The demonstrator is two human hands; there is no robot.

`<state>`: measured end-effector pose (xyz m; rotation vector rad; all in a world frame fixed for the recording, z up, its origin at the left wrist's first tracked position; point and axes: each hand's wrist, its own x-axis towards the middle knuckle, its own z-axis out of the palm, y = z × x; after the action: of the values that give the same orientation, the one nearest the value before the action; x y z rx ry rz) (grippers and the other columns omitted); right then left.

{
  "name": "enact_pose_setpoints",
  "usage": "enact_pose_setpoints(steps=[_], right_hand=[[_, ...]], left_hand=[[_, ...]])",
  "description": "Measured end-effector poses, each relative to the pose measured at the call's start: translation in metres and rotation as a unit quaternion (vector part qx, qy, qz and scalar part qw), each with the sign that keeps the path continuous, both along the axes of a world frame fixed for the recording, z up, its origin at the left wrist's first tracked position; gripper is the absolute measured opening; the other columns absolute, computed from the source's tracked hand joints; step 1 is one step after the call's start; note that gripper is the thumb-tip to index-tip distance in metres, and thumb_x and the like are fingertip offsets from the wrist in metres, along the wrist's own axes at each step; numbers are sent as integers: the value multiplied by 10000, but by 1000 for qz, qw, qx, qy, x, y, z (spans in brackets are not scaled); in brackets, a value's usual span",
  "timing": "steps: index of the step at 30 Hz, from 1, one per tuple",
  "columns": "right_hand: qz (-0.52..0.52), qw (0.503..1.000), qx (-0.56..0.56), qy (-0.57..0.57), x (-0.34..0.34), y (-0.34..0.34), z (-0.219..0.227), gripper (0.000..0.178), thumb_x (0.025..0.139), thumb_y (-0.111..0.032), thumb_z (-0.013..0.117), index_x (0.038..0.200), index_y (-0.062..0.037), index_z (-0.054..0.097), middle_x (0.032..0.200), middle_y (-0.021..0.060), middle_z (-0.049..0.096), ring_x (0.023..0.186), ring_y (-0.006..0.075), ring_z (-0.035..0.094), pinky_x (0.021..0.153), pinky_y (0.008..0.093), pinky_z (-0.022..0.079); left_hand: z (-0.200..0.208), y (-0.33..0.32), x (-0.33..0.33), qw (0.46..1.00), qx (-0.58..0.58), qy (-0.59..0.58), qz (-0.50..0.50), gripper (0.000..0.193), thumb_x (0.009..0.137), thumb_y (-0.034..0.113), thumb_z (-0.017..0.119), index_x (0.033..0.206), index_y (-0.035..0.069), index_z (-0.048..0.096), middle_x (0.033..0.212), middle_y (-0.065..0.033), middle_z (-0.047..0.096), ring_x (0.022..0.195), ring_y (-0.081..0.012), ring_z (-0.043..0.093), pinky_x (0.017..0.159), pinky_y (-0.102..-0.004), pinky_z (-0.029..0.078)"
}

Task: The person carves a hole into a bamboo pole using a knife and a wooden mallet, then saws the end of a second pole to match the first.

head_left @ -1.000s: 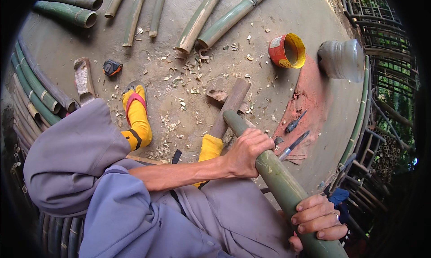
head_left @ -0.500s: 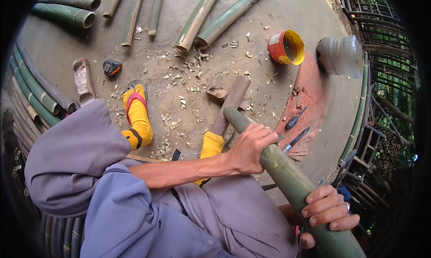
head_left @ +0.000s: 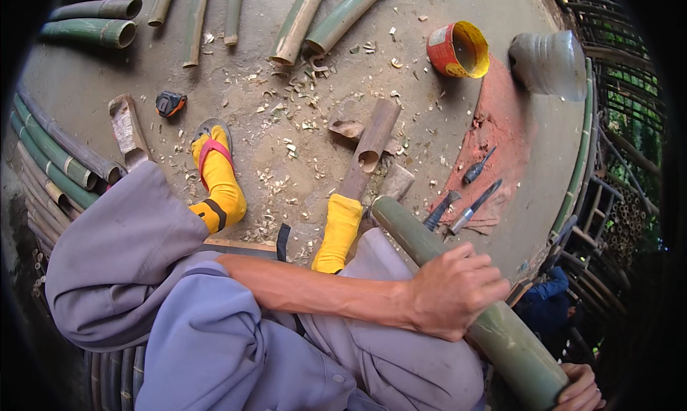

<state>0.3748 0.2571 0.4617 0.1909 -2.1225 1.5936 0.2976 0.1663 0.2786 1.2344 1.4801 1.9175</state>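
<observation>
A thick green bamboo pole (head_left: 519,350) slants across my right thigh from the middle of the view to the lower right. My left hand (head_left: 458,289) is closed over its middle, knuckles up. Farther down, at the lower right edge, my right hand (head_left: 581,388) grips the pole, partly cut off by the rim. The pole's far end lies just beside my yellow-socked right foot (head_left: 338,232). Beyond that foot is a brown bamboo piece (head_left: 377,128) with a hole cut in it, resting across a short block (head_left: 349,129).
Right of the pole lie a chisel (head_left: 476,207), a dark-handled tool (head_left: 441,211) and a pointed tool (head_left: 479,165) near a reddish cloth (head_left: 494,125). Behind stand a red-yellow can (head_left: 447,51) and a clear plastic container (head_left: 547,64). A tape measure (head_left: 170,103), shavings and cut bamboo lie about.
The pole has shifted toward the lower right, off the brown bamboo piece, whose hole now shows. Both hands have moved to the lower right; my left hand sits farther down the pole.
</observation>
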Motion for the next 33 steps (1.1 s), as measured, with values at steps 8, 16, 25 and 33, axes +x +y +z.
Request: enact_pose_setpoints(steps=[8, 16, 25, 33], right_hand=[[-450, 878, 33, -161, 33, 123, -145, 455, 840, -300, 688, 1191, -49, 543, 976, 98, 558, 793, 205, 575, 745, 358, 467], [-504, 624, 282, -526, 175, 114, -441, 554, 782, -231, 725, 1251, -3, 537, 1075, 233, 609, 972, 370, 581, 881, 441, 444], [-538, 611, 129, -566, 178, 127, -455, 427, 697, -181, 695, 1065, -6, 566, 903, 197, 632, 834, 349, 614, 787, 431, 476], [-469, 713, -476, -211, 86, 46, -351, 194, 865, -118, 498, 1038, -39, 459, 734, 105, 573, 537, 199, 590, 473, 339, 521]], left_hand=[[-28, 16, -84, 997, -71, -20, -27, 377, 607, 151, 713, 947, 52, 584, 805, -112, 640, 690, -261, 653, 606, -364, 521], [-165, -83, -138, 858, -389, -148, 301, 453, 609, 186, 708, 1005, 3, 584, 750, -61, 613, 593, -146, 593, 542, -298, 498], [-246, -155, -161, 761, -413, -262, 426, 297, 675, 109, 685, 912, -31, 576, 684, -54, 598, 538, -147, 557, 505, -304, 457], [-265, -159, -154, 621, -470, 333, 531, 606, 715, 249, 755, 1184, -46, 508, 954, -133, 614, 852, -223, 602, 733, -377, 492]])
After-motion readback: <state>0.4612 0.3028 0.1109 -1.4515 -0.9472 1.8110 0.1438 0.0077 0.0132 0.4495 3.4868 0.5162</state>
